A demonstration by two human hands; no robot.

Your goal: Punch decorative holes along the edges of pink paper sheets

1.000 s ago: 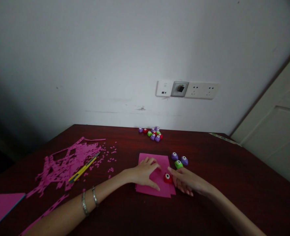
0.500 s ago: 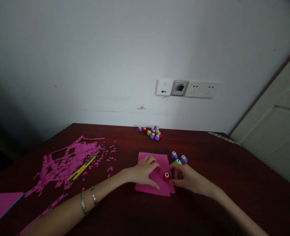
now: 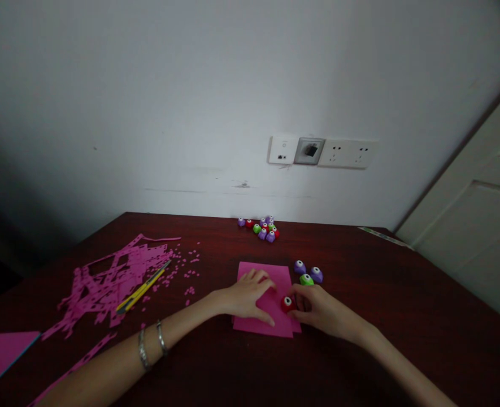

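Pink paper sheets (image 3: 270, 325) lie loosely stacked on the dark red-brown table. My left hand (image 3: 246, 295) rests on them with fingers spread and thumb apart, holding nothing. At the right edge of the sheets sits a small red craft punch (image 3: 287, 304) with a white, eye-like top. My right hand (image 3: 313, 305) has its thumb and index finger around the punch's right side; its other fingers are curled. Just beyond that hand stand a green craft punch (image 3: 306, 280) and two purple craft punches (image 3: 316, 275).
More small punches (image 3: 265, 229) in purple, red and green cluster near the wall. On the left, punched pink strips (image 3: 105, 282), scattered confetti (image 3: 190, 275) and a yellow utility knife (image 3: 143, 287) lie about. A pink sheet (image 3: 4, 356) is at the lower left.
My right thumb and fingers have drawn slightly closer around the red craft punch, and more of the green punch shows. My left hand stays in place on the paper.
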